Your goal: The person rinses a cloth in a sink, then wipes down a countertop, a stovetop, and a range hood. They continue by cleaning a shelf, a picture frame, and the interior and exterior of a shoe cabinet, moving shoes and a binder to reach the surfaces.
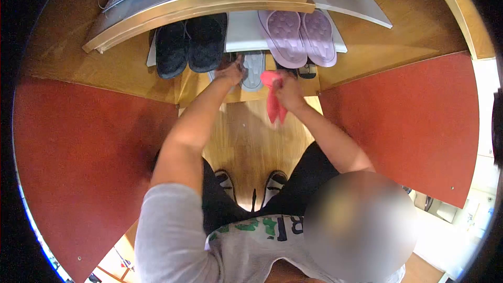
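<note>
A pinkish-red cloth hangs from my right hand, whose fingers are closed round it in front of the cabinet. My left hand reaches to the lower shelf and touches or nearly touches the grey slippers; its fingers are partly hidden and blurred, so its grip is unclear. Above, on the white shelf, a pair of black fuzzy slippers lies at the left and a pair of lilac slippers at the right. Dark footwear shows partly beneath the lilac pair.
Red cabinet doors stand open at the left and right. A wooden-edged shelf juts out above the slippers. My feet in dark-and-white shoes are on the wooden floor below.
</note>
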Tool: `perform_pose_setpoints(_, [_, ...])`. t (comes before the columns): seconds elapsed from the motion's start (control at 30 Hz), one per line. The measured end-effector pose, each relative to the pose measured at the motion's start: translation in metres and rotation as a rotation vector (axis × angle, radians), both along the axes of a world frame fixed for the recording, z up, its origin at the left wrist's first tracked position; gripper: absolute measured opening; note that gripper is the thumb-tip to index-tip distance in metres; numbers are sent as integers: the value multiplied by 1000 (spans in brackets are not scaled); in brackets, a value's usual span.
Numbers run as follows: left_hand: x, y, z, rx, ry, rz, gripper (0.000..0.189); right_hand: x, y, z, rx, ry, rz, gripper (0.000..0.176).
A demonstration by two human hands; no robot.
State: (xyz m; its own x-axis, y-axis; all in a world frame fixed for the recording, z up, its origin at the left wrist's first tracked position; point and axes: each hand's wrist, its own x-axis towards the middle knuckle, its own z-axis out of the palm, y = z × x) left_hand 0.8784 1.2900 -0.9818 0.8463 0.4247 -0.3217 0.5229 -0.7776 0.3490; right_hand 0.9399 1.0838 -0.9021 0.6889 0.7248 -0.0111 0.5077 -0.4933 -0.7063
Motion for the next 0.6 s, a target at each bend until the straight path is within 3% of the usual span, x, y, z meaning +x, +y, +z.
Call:
perform_pose_setpoints(0.03, [11, 16, -26, 184, -136, 48, 56, 3, 8, -19, 40, -169, 7, 40])
perform_pose_setpoints(0.07, [15, 16, -8, 235, -59, 44, 51, 3, 14, -41, 56, -182, 12, 40])
perform_pose_setpoints(0.13, [24, 27, -45, 155, -256, 129, 47, -12, 7, -100, -238, -242, 69, 67])
perform_pose_setpoints(0.17, [25, 30, -43, 154, -252, 133, 47, -23, 10, -104, -24, -286, 119, 81])
perform_pose_setpoints(0.2, [23, 35, -39, 27, -210, 262, 45, -27, 12, -107, -22, -276, 123, 81])
perform_pose_setpoints(0.27, [0, 46, -35, -80, -154, 405, 43, -39, 25, -93, -438, -120, 54, 80])
perform_pose_setpoints(0.33, [-41, 53, -35, 443, -776, 507, 39, -38, 44, -93, -461, -110, 46, 74])
perform_pose_setpoints(0.4, [-76, 74, -25, 535, -647, 493, 39, -26, 65, -104, -384, -333, 197, 68])
perform_pose_setpoints(0.47, [-104, 85, -15, 620, -521, 474, 40, -8, 96, -110, -260, -284, 197, 57])
perform_pose_setpoints(0.53, [-133, 89, 0, 130, -555, 609, 36, 12, 138, -123, -386, -318, 111, 48])
perform_pose_setpoints(0.6, [-139, 65, 40, -152, -778, 898, 34, 21, 170, -103, 61, -236, 49, 43])
